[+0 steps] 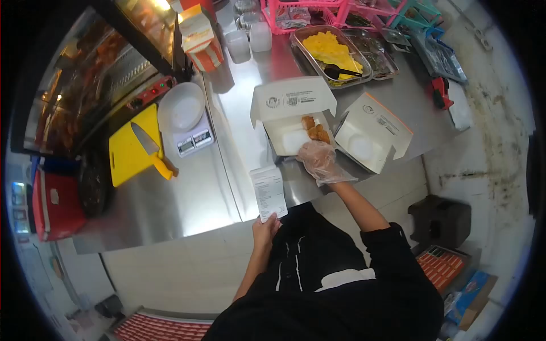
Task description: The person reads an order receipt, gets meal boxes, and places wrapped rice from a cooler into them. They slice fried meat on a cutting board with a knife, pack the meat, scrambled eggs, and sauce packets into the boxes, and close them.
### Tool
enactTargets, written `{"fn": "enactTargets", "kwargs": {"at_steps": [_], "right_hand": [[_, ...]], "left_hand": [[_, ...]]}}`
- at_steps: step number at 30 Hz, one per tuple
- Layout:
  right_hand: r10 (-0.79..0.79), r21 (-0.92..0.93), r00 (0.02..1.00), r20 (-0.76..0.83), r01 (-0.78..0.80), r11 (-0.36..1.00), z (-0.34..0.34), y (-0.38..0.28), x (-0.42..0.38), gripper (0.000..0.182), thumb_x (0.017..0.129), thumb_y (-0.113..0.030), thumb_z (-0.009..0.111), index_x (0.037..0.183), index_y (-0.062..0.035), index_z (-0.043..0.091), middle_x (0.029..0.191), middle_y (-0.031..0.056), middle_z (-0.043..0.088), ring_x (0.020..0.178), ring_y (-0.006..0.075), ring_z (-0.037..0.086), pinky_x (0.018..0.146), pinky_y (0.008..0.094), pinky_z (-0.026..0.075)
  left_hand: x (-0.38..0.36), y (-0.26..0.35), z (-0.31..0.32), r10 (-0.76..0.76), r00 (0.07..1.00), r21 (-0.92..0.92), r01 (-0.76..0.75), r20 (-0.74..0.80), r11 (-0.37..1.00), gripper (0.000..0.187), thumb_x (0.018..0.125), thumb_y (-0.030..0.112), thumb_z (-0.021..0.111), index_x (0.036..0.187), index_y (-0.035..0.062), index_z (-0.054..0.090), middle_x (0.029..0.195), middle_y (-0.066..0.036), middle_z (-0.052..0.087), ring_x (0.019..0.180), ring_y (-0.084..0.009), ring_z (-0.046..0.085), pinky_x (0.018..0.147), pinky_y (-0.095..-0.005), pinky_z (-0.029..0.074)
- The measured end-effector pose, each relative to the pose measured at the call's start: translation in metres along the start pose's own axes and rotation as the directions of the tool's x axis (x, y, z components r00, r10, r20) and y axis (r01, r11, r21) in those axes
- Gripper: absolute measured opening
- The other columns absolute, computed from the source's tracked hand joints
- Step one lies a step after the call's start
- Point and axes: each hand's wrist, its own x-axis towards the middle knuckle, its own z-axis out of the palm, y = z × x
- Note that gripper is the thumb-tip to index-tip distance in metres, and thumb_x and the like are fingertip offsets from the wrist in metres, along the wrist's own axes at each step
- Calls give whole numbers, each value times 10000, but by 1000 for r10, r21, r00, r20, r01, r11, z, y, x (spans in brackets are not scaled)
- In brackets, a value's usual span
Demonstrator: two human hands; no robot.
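Note:
My left hand (266,227), bare, pinches the lower end of a long printed receipt (269,193) at the counter's front edge. My right hand (319,161) wears a loose clear plastic glove. It is at the front rim of an open takeaway box (276,128), just below some fried chicken pieces (316,129). The wrinkled glove hides how its fingers are bent and whether they grip anything. Left of the chicken in that box is a white mound, apparently rice (296,141). A second open takeaway box (375,122) stands to the right, holding a round white mound (360,148).
Left on the steel counter (199,213) are a knife (149,145) on a yellow cutting board (122,148) and a bowl (182,107) on a scale (195,142). Behind the boxes stands a tray (367,74) of yellow food with a black spoon (341,71). A heated cabinet (102,57) borders the left.

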Motion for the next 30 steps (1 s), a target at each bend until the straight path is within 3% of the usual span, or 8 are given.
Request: {"fn": "enactTargets", "kwargs": {"at_steps": [7,12,15,18,20,24,27,30], "right_hand": [[20,161,999,-48,-12,987,-11,6,10,139,731,-235,587,708,-101,562,694,71,553,673,265,566,604,384,440],[6,146,999,42,-12,989,-7,4,4,136,754,-225,562,715,-95,567,717,71,560,687,266,568,610,388,441],[23,41,996,88,-26,999,-4,3,3,119,752,-213,556,723,-99,571,725,72,563,695,262,573,613,386,444],[2,51,999,45,-4,999,-2,5,1,105,739,-208,561,738,-104,577,730,70,565,698,256,577,616,381,445],[-10,64,999,41,7,998,-3,3,2,103,733,-207,565,739,-105,576,728,69,563,703,255,576,623,379,445],[-43,10,993,108,43,999,-15,-9,4,116,722,-221,576,730,-105,569,723,66,560,714,248,568,639,380,440],[-23,75,996,90,16,997,-10,-7,3,130,717,-234,583,727,-105,564,720,66,557,717,247,563,643,376,436],[-39,75,994,100,31,997,-9,-5,4,146,731,-244,600,743,-102,569,693,73,531,684,263,552,600,373,428]], "left_hand": [[0,-1,43,-3,999,-124,9,48,992,272,799,122,627,1013,8,505,910,-68,587,703,-102,581,646,-212,514],[-15,81,38,583,812,-61,-583,-19,810,207,790,161,661,883,8,557,749,-39,612,603,-81,568,556,-188,468],[-28,115,34,689,723,-213,-666,55,715,167,798,127,644,869,-7,572,755,-50,620,624,-81,587,556,-193,486],[21,46,9,324,944,-116,-315,59,942,176,795,54,605,932,-43,553,857,-103,628,740,-131,620,629,-206,520],[39,-7,1,12,1000,-191,-10,10,981,299,799,58,581,1067,-45,498,979,-126,599,857,-178,618,687,-217,508],[21,-18,16,30,999,-232,-35,-25,972,308,800,48,573,1085,-35,490,960,-128,607,835,-170,626,671,-219,513],[20,-10,25,62,998,-119,-64,-15,991,312,790,71,589,1050,-44,461,933,-157,606,818,-190,627,645,-240,508],[11,-11,38,534,828,602,-341,-171,722,433,751,136,632,1014,-32,332,861,-238,587,776,-305,616,651,-370,474]]}}
